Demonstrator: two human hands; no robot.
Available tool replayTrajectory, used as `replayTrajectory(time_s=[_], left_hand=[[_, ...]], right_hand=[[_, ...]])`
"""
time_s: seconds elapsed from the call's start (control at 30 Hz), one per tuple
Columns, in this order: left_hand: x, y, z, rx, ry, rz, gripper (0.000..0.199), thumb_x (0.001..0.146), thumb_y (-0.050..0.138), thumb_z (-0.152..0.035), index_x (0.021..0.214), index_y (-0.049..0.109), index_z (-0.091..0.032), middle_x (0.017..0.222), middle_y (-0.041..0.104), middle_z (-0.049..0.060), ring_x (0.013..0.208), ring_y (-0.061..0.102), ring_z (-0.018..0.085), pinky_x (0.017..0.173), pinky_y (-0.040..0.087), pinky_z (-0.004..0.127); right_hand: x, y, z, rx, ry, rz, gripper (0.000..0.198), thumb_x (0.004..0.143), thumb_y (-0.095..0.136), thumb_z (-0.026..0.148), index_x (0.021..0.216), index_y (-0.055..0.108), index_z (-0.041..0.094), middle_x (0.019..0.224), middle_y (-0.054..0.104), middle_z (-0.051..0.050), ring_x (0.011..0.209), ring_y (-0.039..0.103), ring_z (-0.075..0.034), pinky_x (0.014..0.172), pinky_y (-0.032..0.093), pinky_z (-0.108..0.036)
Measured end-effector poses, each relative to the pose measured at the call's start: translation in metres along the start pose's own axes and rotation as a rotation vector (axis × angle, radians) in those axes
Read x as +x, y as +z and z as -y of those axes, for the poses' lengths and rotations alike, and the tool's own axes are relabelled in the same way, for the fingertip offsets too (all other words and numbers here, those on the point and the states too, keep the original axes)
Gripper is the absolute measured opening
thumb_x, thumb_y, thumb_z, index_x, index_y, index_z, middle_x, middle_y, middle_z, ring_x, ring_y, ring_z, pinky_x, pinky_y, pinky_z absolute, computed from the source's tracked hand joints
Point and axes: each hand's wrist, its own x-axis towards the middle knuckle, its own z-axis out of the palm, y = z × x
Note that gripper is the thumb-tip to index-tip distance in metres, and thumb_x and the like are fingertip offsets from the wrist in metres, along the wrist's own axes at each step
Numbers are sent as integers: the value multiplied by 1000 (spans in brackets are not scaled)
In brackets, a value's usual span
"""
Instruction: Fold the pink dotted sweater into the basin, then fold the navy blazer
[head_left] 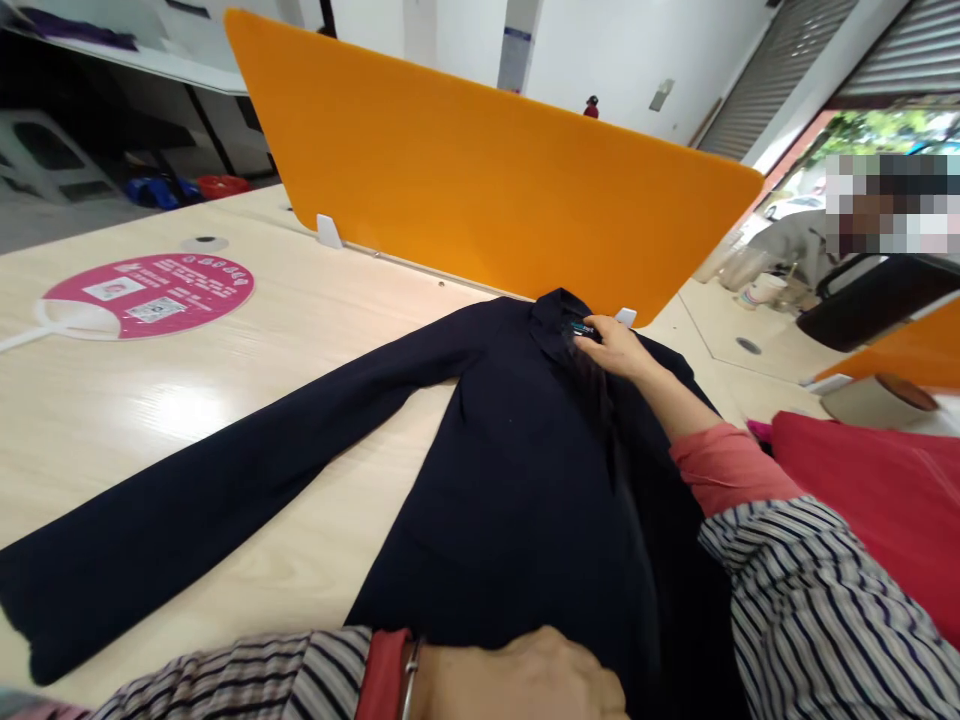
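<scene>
A dark navy jacket lies flat on the light wooden table, one sleeve stretched out to the left. My right hand reaches forward and pinches the fabric at the collar, beside a small label. My left hand rests as a closed fist on the jacket's lower hem at the near edge of the table. Both arms wear striped sleeves over red cuffs.
An orange divider panel stands upright just behind the collar. A pink round hand fan lies at the far left. Red cloth is piled at the right. A black chair and cups stand beyond the divider at the right.
</scene>
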Motion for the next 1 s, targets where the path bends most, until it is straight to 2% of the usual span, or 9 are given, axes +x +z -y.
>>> replayTrajectory(time_s=[0.1, 0.23, 0.37, 0.47, 0.57, 0.73, 0.87, 0.93, 1.0], left_hand=[[4, -4, -2, 79, 25, 11, 11, 79, 53, -25, 71, 52, -18, 72, 56, 1, 60, 51, 12, 44, 39, 24], [6, -10, -5, 235, 59, -9, 11, 78, 51, -23, 68, 48, -17, 70, 56, 0, 56, 49, 12, 42, 34, 25], [6, -13, -4, 275, 109, -13, 10, 81, 48, -22, 72, 50, -17, 74, 57, 1, 61, 51, 12, 48, 37, 23], [5, -13, -2, 270, 111, -15, 10, 82, 47, -20, 74, 51, -16, 74, 58, 2, 65, 52, 12, 54, 39, 22], [5, -13, 0, 195, 64, -56, 11, 84, 45, -18, 79, 54, -16, 74, 57, 2, 67, 52, 11, 60, 41, 21], [5, -15, 5, 75, -80, -250, 12, 85, 42, -16, 86, 54, -14, 86, 56, 5, 82, 52, 13, 76, 43, 23], [5, -17, 7, 23, -45, -276, 15, 81, 49, -17, 94, 55, -13, 104, 55, 8, 99, 48, 16, 90, 42, 28], [5, -18, 8, 15, -36, -254, 14, 81, 51, -17, 94, 56, -13, 105, 55, 8, 100, 47, 17, 92, 41, 29], [5, -18, 8, 10, -41, -235, 13, 81, 51, -17, 92, 57, -13, 105, 55, 8, 100, 48, 17, 92, 41, 30]], right_hand=[[-58, -35, -5, 80, 52, -74, 38, 79, 52, 34, 112, 54, 14, 114, 55, -11, 105, 51, -23, 91, 40, -36], [-173, -58, 2, 297, 233, -96, 33, 76, 52, 38, 105, 55, 21, 107, 58, -8, 99, 55, -22, 86, 45, -37], [-284, -52, 25, 451, 344, -28, 31, 79, 50, 45, 104, 51, 27, 108, 57, -8, 97, 56, -22, 83, 48, -37], [-333, -35, 38, 261, 282, -16, 43, 76, 52, 47, 113, 48, 25, 115, 54, -11, 106, 51, -27, 90, 44, -43], [-351, -16, 35, -13, 197, -40, 55, 73, 55, 48, 119, 46, 19, 119, 51, -15, 112, 46, -31, 95, 38, -46], [-348, -3, -7, -230, 266, -130, 56, 76, 50, 45, 118, 47, 6, 112, 52, -21, 106, 48, -32, 92, 39, -45], [-344, -16, -40, -203, 386, -75, 47, 79, 45, 40, 111, 53, 6, 107, 56, -21, 103, 52, -31, 89, 41, -43], [-346, -25, -40, -138, 430, -48, 47, 80, 45, 43, 111, 53, 10, 105, 58, -17, 100, 54, -28, 87, 43, -42], [-351, -32, -27, -111, 381, -44, 54, 77, 49, 49, 116, 51, 13, 111, 56, -15, 103, 53, -27, 89, 43, -41]])
